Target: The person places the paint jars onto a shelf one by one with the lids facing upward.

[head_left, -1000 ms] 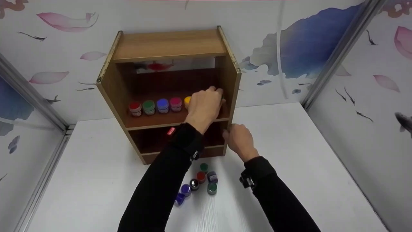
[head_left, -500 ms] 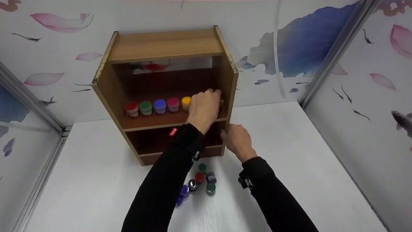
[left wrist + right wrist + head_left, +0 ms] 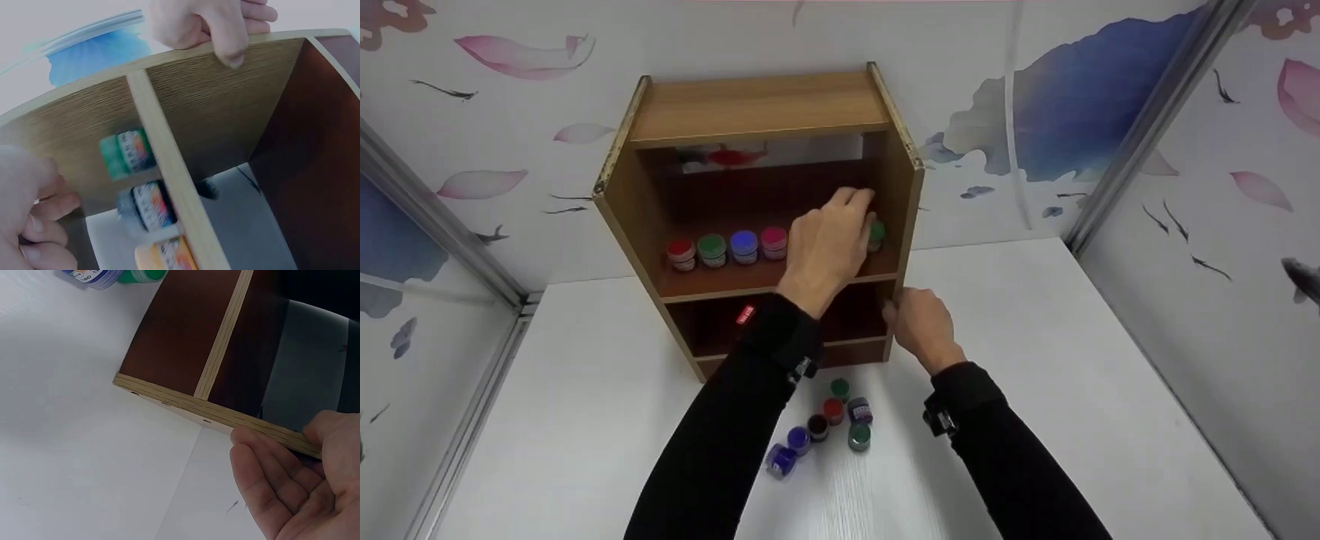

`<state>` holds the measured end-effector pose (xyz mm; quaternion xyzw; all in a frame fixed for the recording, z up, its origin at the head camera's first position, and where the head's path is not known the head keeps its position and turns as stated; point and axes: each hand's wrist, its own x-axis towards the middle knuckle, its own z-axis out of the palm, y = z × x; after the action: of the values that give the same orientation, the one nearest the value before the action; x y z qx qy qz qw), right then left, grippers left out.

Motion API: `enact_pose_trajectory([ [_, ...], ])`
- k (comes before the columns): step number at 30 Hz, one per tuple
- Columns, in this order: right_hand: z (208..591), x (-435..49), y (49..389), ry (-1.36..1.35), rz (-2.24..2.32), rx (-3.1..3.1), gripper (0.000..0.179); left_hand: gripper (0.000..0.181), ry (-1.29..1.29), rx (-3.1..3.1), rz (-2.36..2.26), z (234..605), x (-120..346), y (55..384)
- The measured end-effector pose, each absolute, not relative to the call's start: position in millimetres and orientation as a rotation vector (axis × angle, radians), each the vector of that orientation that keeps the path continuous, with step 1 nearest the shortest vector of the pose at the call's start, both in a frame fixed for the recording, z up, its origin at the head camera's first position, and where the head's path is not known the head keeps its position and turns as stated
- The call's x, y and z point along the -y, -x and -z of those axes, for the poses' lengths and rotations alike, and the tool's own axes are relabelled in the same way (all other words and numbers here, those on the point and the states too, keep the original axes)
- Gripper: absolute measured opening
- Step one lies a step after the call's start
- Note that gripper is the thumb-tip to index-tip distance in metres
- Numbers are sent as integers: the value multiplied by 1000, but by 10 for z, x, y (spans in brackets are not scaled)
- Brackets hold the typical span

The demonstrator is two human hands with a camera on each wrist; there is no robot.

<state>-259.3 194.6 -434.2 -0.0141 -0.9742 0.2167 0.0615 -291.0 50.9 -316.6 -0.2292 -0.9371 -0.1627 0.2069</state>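
My left hand (image 3: 825, 244) is over the upper shelf of a small wooden cabinet (image 3: 769, 101). In the left wrist view, its loosely bent fingers (image 3: 50, 225) hold nothing and stand apart from a green paint jar (image 3: 126, 153), a dark-lidded paint jar (image 3: 151, 205) and a yellow paint jar (image 3: 166, 254). The head view has the last two hidden behind that hand. My right hand (image 3: 922, 326) grips the cabinet's right side panel (image 3: 219, 417), thumb inside and fingers outside. Red (image 3: 681, 255), green (image 3: 712, 250), blue (image 3: 744, 247) and pink (image 3: 773, 243) paint jars stand in a row on the shelf's left.
Several more paint jars lie or stand on the white table (image 3: 997, 450) before the cabinet, among them a red jar (image 3: 833, 411) and a tipped purple jar (image 3: 781, 460). The cabinet's lower compartment (image 3: 855, 311) is below the shelf. Patterned walls (image 3: 1065, 97) enclose the table.
My left hand has drawn back a little to the left, letting go; the green jar at the right end now shows, while the yellow one is covered. My right hand keeps its grip.
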Motion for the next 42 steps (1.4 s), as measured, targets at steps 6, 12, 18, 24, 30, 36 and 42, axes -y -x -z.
enact_pose_trajectory([
  [6, 4314, -1996, 2638, 56, -680, 2969, 28, 28, 690, 2408, 650, 3215, -231, 2794],
  [12, 4325, -2023, 2622, 77, -707, 2973, 29, 22, 777, 2310, 688, 3531, -4, 2579],
  [18, 4341, -2037, 2615, 83, -674, 2966, 30, 19, 872, 2369, 658, 4018, 158, 2365],
  [24, 4351, -2031, 2610, 110, -670, 2976, 31, 19, 881, 2550, 677, 4537, 283, 2238],
  [30, 4318, -2007, 2587, 81, -672, 2953, 31, 22, 819, 2722, 696, 4939, 348, 2170],
  [36, 4308, -1977, 2572, 91, -672, 2956, 32, 27, 806, 2865, 712, 5158, 305, 2142],
  [42, 4300, -1929, 2560, 113, -698, 2968, 29, 30, 822, 2937, 675, 5279, 213, 2144],
])
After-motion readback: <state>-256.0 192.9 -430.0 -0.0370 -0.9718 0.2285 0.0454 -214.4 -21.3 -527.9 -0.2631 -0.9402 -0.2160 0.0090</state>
